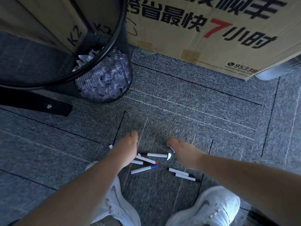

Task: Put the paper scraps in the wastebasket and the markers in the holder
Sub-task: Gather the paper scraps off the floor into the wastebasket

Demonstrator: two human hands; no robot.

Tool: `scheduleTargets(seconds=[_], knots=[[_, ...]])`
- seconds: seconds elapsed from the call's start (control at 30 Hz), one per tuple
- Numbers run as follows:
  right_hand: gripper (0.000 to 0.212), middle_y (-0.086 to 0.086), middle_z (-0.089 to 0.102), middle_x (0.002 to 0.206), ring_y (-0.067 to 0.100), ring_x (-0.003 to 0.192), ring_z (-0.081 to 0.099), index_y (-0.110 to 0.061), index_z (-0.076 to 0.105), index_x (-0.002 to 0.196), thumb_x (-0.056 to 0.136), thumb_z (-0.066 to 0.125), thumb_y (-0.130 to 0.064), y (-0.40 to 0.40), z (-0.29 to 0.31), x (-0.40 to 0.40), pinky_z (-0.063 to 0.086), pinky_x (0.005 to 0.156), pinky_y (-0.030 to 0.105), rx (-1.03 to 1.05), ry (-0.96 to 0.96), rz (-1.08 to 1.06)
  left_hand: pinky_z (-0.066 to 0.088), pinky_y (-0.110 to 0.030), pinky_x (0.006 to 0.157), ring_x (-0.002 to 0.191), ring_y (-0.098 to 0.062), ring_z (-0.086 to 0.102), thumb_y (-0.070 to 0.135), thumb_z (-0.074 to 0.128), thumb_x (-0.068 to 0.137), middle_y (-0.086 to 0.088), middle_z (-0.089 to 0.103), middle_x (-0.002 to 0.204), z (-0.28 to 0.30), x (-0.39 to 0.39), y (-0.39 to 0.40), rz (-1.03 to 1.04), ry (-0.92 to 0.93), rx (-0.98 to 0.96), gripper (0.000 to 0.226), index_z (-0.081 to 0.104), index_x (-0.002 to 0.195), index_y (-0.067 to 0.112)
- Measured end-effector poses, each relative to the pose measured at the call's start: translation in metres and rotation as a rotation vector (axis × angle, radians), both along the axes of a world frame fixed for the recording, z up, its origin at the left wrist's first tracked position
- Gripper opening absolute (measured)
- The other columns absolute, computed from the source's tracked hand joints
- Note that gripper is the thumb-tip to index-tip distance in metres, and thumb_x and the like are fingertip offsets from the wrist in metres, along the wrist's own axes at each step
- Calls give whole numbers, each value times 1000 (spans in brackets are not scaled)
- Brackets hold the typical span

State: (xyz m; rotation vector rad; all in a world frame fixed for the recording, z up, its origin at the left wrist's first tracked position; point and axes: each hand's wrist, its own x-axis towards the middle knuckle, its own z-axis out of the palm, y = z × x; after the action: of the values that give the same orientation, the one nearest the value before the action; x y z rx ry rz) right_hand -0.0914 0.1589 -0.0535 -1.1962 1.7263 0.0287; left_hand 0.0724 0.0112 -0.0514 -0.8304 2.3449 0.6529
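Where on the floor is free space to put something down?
Bare carpet lies between the wastebasket, the cardboard box and the hands. It is crowded near the shoes, where markers lie scattered.

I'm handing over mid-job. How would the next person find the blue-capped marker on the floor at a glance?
Start at the black mesh wastebasket in the upper left, then drop down the grey carpet to the cluster of markers between the two hands. The blue-capped marker lies lowest in that cluster, just right of the left forearm. Its cap is blue; its nearest neighbour's tip is red.
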Motion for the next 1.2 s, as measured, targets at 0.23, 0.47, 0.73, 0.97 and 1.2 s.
scheduleTargets(seconds=[0.23,0.47,0.73,0.97,1.2], knots=[[45,-1,47,82,16,65,52,-11,36,126,87,38,10,7,-2,7,46,51,24,-42,98,4,19,-21,40,49,-6,31,-5,38,91,4,31,61,13,26,-20,182,-93,-59,21,43,111,2],[56,7,53,119,22,90,61,-13,23,138,96,35,-49,15,-1,8,52,80,37,-82,142,141,25,-22,49,59,-9,37,-8,35,90,0,42,76,16,35,-20,154,-86,-66,24,45,107,6],[69,10,28,148,28,113,53,-12,9,147,96,33,-50,20,-9,6,49,93,43,-107,184,334,33,-28,56,67,-16,47,-2,29,90,-7,50,90,12,32,-16,60,-116,-118,25,43,110,6],[43,11,61,103,26,69,61,-11,33,119,91,54,-37,33,-26,8,56,52,40,-313,363,497,37,-26,41,54,-17,46,51,18,96,-3,43,77,0,28,-10,-234,-94,-338,49,43,102,9],[53,11,57,74,24,46,51,-10,41,94,61,81,-19,34,-29,5,42,35,30,-417,410,558,24,-19,31,35,-19,44,44,58,84,-10,51,63,-23,46,-2,-254,58,-375,38,54,86,6]])
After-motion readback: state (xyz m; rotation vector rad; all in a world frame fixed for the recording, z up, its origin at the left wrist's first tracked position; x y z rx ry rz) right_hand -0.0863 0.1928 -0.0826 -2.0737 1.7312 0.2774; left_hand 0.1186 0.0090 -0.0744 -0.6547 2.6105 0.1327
